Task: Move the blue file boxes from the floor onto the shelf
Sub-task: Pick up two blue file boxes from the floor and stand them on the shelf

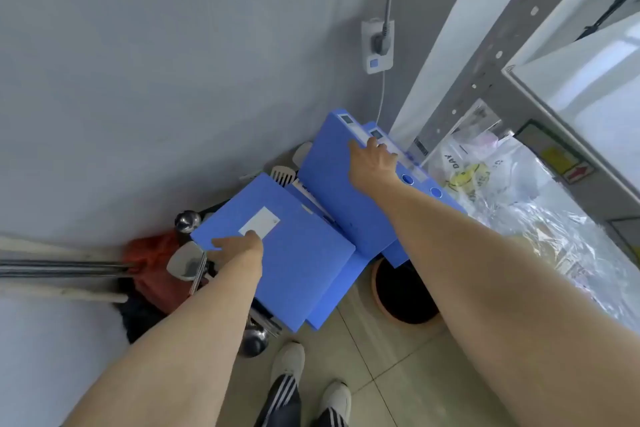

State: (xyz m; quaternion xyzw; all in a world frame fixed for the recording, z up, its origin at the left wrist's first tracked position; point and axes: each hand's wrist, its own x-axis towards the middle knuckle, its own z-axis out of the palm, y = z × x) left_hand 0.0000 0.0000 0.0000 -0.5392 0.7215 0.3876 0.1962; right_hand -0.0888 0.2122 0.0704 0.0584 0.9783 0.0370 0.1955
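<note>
Several blue file boxes stand and lean in the floor corner beside the grey metal shelf [491, 73]. My left hand [239, 246] grips the near edge of a flat-lying blue file box [298, 253] with a white label. Another blue box [341, 282] lies partly under it. My right hand [374, 159] is closed over the spine of an upright, tilted blue file box [329, 177]. A second upright box [433, 198] with round finger holes leans behind that one, against the shelf.
Plastic bags [512, 191] fill the shelf's lower level. A round black bin [405, 291] sits on the tiled floor under the boxes. Metal ladles [187, 263] and a red cloth [152, 260] lie at left. A wall socket [377, 45] is above. My feet [311, 378] are below.
</note>
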